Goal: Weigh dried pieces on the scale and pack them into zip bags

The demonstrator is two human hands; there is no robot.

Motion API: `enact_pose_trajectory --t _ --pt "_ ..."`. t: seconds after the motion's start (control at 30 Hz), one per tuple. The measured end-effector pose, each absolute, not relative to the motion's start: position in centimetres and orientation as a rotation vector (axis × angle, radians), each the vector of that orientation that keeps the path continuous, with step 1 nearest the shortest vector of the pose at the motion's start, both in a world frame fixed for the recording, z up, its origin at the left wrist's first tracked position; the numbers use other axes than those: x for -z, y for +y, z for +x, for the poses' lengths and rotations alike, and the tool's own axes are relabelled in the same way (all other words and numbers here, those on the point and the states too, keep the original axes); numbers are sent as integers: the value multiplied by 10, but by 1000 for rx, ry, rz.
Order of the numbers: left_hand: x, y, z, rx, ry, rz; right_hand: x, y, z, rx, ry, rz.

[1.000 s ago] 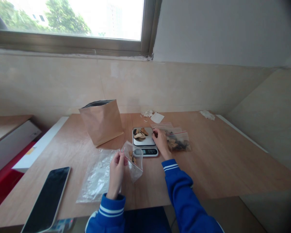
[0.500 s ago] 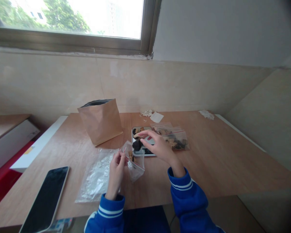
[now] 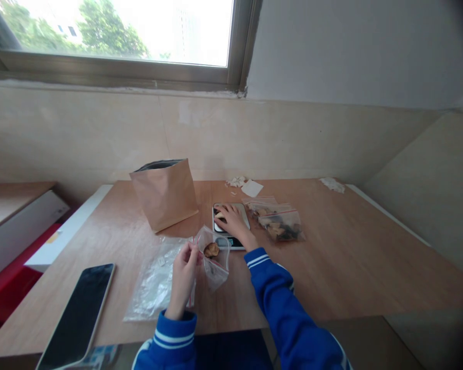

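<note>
My left hand pinches the edge of a small clear zip bag, holding its mouth open. Inside the bag shows a brown, wrinkled dried piece, maybe a dried mushroom. Behind the bag sits a small kitchen scale with a lit display, partly covered by the bag and my right hand. The fingers of that hand are spread over the scale's left side, at a pale dried piece. Whatever lies beneath the palm is hidden.
A larger clear plastic bag lies flat under my left hand. Filled zip bags rest right of the scale. A brown paper pouch stands open at the back left. A phone lies front left; white paper lies near the wall.
My right hand has moved from above the zip bag, beside a dark clump, back onto the scale. The clump no longer shows there; a brown piece is now visible inside the bag.
</note>
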State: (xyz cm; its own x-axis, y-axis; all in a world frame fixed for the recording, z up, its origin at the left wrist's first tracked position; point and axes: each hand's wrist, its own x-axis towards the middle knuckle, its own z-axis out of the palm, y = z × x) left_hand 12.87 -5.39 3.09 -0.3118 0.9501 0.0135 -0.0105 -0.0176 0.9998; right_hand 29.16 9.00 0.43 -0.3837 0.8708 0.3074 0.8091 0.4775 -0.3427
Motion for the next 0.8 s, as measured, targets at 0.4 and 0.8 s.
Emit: enact_pose_trajectory --t 0.4,0.8 --pt "-26 -55 127 -1459 1396 1068 -6 89 298 -26 -2193 -1443" --pt "-26 -55 126 -1447 1395 1100 -4 90 305 -17 -2271 -1364"
